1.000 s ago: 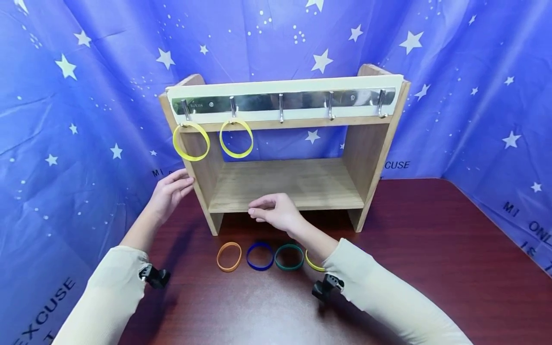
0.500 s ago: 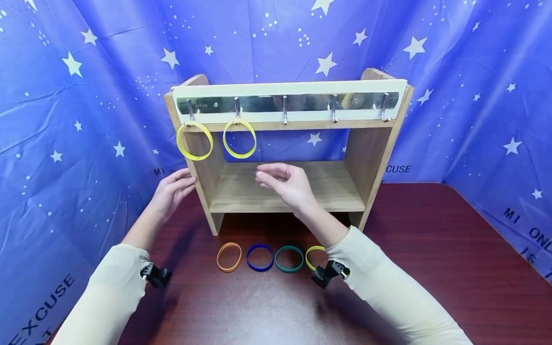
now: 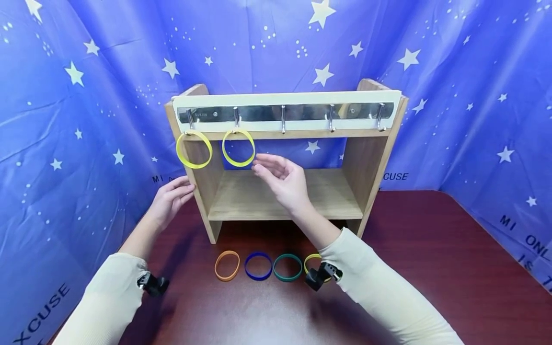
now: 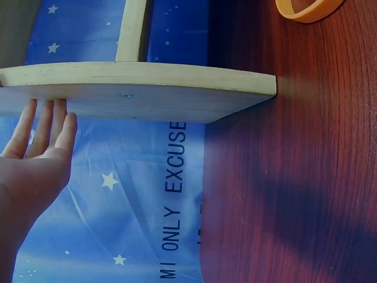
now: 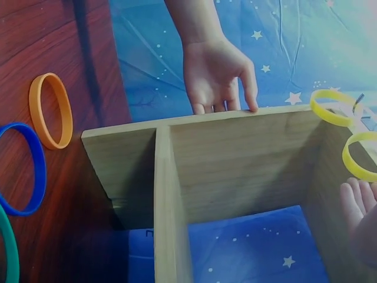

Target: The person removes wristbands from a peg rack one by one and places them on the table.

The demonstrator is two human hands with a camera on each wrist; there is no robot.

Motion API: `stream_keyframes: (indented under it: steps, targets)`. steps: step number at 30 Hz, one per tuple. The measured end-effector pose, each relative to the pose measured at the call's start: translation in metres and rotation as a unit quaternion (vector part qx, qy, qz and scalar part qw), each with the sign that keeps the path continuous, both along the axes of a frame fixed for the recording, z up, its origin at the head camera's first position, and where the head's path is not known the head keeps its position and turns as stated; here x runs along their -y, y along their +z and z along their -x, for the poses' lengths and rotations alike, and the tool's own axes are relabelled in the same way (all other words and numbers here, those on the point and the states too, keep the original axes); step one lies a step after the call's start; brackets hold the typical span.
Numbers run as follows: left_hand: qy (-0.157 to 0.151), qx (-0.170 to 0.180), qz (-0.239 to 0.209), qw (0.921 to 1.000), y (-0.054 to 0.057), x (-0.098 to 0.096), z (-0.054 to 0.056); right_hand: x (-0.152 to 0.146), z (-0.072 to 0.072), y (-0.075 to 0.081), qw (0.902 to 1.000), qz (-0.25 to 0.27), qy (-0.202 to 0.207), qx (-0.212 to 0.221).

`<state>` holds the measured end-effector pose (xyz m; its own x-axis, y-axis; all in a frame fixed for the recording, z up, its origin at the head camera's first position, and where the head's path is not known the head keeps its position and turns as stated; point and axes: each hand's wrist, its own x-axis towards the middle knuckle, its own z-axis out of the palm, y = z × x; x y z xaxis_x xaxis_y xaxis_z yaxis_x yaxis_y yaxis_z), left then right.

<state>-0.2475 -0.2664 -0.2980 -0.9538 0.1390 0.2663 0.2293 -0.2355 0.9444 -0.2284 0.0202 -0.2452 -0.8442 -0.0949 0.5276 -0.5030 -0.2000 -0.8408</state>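
Note:
My left hand (image 3: 170, 203) touches the left side panel of a wooden rack (image 3: 237, 203) with its fingertips; in the left wrist view the fingers of the left hand (image 4: 44, 144) are straight against the panel's outer face. My right hand (image 3: 290, 184) hovers before the rack, fingers loosely bent, thumb apart, holding nothing. Its fingertips are right beside a yellow wristband (image 3: 238, 164) hanging from the second hook. Another yellow wristband (image 3: 196, 166) hangs from the leftmost hook. The right wrist view shows the right hand (image 5: 362, 206) just under the nearer hanging band.
A metal hook strip (image 3: 258, 113) runs along the rack's top; its other three hooks carry no bands. On the table (image 3: 241, 316) before the rack lie an orange wristband (image 3: 227, 279), a blue wristband (image 3: 258, 278), a green wristband (image 3: 287, 279) and a yellow wristband (image 3: 306, 262), partly hidden by the right wrist camera.
My right hand has risen from the shelf's front edge to the second yellow wristband, and its thumb and fingers have spread a little. The left hand stays at the side panel.

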Motion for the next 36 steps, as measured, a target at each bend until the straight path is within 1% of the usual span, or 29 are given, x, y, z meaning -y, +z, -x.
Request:
stream_keyframes:
  steps: [3,7,13,20,24,28,31,36]
  targets:
    - [0.001,0.001,0.002,1.0000,-0.002,0.002,-0.004,0.002,-0.003,-0.002,0.9997,0.022,0.009,-0.001]
    - [0.005,0.006,0.007,0.9999,-0.004,0.002,-0.006,0.003,-0.006,-0.004,0.9992,0.037,0.011,0.006]
    - [0.001,0.002,0.008,1.0000,-0.004,0.001,-0.004,0.003,-0.006,-0.003,0.9991,0.040,0.001,0.010]
    - [-0.008,-0.005,-0.004,0.9999,-0.002,0.000,-0.002,0.008,-0.004,0.001,0.9984,0.054,0.006,0.018]
    - [-0.009,-0.006,-0.003,0.9999,-0.001,-0.001,-0.002,0.010,-0.001,0.002,0.9974,0.061,-0.016,0.035]
    - [-0.008,-0.004,0.001,1.0000,-0.001,0.000,-0.001,0.011,0.003,0.002,0.9978,0.044,-0.031,0.039]
    - [-0.007,-0.003,0.004,1.0000,-0.001,0.000,-0.001,0.011,0.006,0.002,0.9982,0.041,-0.019,0.038]
    - [-0.007,-0.003,0.004,1.0000,-0.001,0.000,0.000,0.013,0.008,0.003,0.9967,0.067,0.007,0.046]
